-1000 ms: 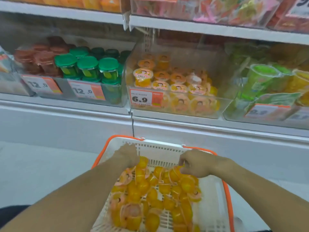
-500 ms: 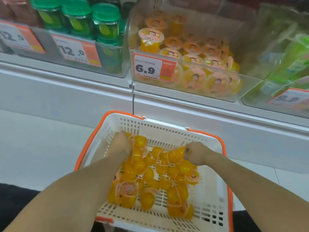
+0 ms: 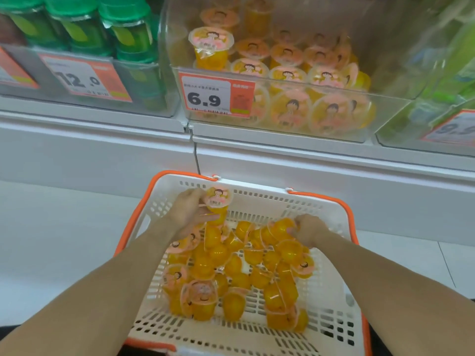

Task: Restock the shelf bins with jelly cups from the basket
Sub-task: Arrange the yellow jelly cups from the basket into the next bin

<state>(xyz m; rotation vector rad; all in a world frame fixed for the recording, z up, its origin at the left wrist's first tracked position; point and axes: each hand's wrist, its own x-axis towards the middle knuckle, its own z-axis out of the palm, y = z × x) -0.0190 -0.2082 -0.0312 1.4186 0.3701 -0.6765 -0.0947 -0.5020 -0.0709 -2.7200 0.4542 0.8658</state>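
Currently one cup is gripped in the left hand above the basket; the right hand is pinching another cup in the pile. Drop risk: slick lids, loose grips, bin set higher up.

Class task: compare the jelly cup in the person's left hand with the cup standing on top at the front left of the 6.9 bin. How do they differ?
The held cup is gripped by the left hand over the basket; the bin cup stands upright on other cups. The held cup is tilted. Both are orange with pink lids.
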